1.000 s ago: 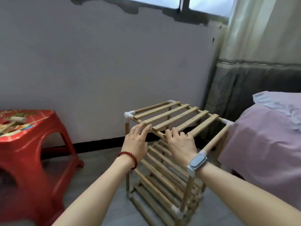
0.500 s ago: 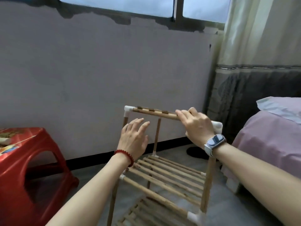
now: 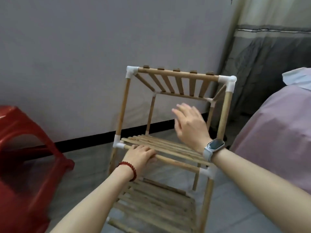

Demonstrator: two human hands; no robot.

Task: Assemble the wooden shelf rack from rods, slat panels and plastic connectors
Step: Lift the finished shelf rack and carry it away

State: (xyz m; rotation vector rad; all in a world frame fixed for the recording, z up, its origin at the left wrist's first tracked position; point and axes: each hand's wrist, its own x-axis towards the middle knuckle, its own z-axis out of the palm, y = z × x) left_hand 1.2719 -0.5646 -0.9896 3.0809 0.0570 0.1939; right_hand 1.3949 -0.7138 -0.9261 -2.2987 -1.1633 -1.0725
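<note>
The three-tier wooden shelf rack with white plastic connectors [image 3: 170, 132] stands upright on the floor near the wall. The left hand [image 3: 140, 154] grips the middle tier's near rod [image 3: 176, 163], which runs left to right. The right hand [image 3: 189, 126], fingers spread and empty, hovers above that tier, nearer the far slats.

We're in a home bedroom here: a bed [image 3: 277, 132] under a pink cover on our right, a long curtain [image 3: 269, 47] beside it, a red plastic stool [image 3: 25, 148], grey tiled floor [image 3: 87, 158].
</note>
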